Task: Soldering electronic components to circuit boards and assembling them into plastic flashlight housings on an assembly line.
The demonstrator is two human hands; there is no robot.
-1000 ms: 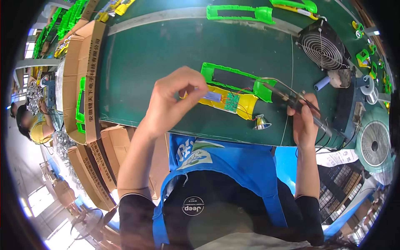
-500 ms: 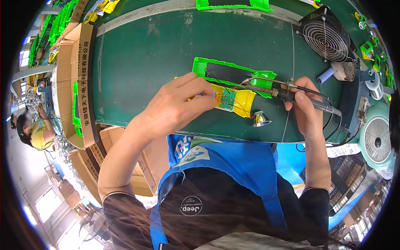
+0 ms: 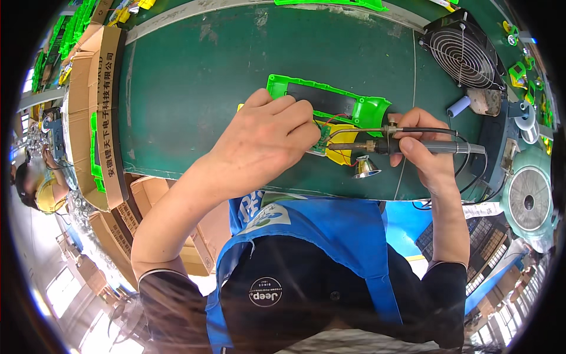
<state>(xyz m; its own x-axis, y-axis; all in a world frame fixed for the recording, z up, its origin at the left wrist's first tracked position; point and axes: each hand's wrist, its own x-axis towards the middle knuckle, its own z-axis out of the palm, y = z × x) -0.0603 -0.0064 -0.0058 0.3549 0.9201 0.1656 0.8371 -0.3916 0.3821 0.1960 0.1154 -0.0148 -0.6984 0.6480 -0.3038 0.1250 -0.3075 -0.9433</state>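
My right hand (image 3: pixel 433 165) grips a soldering iron (image 3: pixel 383 146) with a thin metal feed tube clamped above it. The iron's tip reaches a small green circuit board (image 3: pixel 324 133) lying in a yellow housing (image 3: pixel 339 156). Bent over the board's left part is my left hand (image 3: pixel 265 138), its fingers closed; whatever they pinch is hidden beneath them. Just beyond lies a green plastic casing (image 3: pixel 372 110) with a dark inner panel and thin wires. A shiny cone-shaped reflector (image 3: pixel 367 167) rests on the table beside the housing's near right end.
A black fan with a wire grille (image 3: pixel 463 56) stands at the far right, near a lilac cylinder (image 3: pixel 458 106). A round teal fan (image 3: pixel 530 197) is at the right edge. Cardboard (image 3: pixel 109 118) borders the green table on the left. Another person (image 3: pixel 44 183) sits farther left.
The soldering iron has swung down and left, so its tip is now at the circuit board. My left hand has shifted right, covering more of the board.
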